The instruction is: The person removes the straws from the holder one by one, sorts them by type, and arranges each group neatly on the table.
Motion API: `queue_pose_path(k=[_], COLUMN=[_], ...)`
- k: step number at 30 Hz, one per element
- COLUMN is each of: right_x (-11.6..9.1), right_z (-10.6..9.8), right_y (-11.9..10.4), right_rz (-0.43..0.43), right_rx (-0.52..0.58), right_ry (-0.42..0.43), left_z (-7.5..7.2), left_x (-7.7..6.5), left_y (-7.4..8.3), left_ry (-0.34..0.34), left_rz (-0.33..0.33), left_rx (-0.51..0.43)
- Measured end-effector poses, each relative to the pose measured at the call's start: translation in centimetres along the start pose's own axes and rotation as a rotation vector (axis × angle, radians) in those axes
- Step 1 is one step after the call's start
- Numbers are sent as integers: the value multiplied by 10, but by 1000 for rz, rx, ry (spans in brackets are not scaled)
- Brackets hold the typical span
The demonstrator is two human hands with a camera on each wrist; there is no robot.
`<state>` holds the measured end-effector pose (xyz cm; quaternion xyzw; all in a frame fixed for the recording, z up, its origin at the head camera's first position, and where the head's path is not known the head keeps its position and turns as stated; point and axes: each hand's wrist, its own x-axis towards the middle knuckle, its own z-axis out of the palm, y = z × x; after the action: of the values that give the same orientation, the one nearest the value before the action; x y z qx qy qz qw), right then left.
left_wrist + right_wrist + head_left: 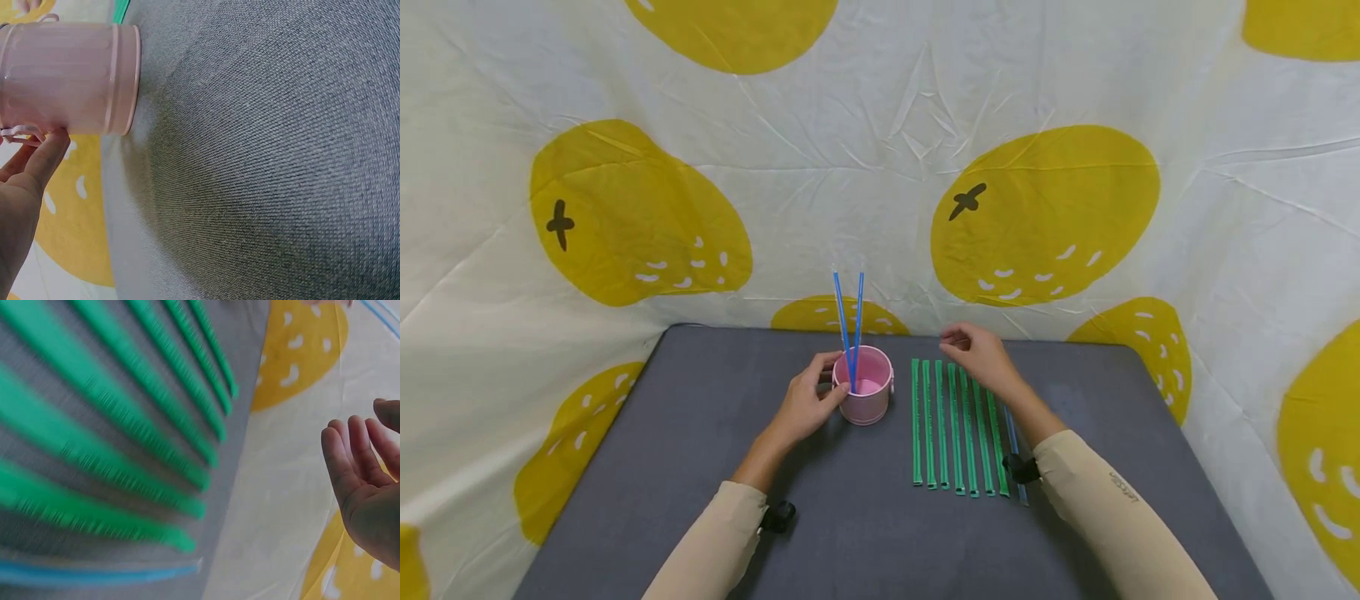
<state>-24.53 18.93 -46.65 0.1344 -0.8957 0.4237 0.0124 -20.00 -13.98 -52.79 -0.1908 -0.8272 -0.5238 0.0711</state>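
A small pink bucket (865, 408) stands upright at the middle of the table, with two blue straws (841, 310) leaning in it. My left hand (803, 407) holds the bucket by its left side, thumb at the near rim. In the left wrist view, fingers rest against the bucket (69, 78) beside its handle loop. My right hand (985, 360) hovers above the far ends of several green-wrapped straws (941, 425). Its fingers are loosely bent with nothing between them, as the right wrist view also shows.
The green straws lie side by side in a row right of the bucket. A blue straw (1013, 437) lies at the row's right end, partly under my right forearm. Behind the dark grey table (685, 467) hangs a white cloth (842, 200) printed with yellow fruit.
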Motion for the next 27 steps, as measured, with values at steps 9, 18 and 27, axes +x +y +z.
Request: queue_pose_path(k=[9,18,27], right_x=[25,50,60], right_z=[39,65,83], right_y=[-39,-66,-84], right_rz=[-41,-46,-35], right_rx=[122,124,142], right_ry=[-40,5,12], left_z=[-4,-4,-4], left_x=[-2,-4,-8], left_y=[3,2,-2], left_ry=[-6,-26,-18], left_rz=[-3,8,30], left_rx=[5,4,-4])
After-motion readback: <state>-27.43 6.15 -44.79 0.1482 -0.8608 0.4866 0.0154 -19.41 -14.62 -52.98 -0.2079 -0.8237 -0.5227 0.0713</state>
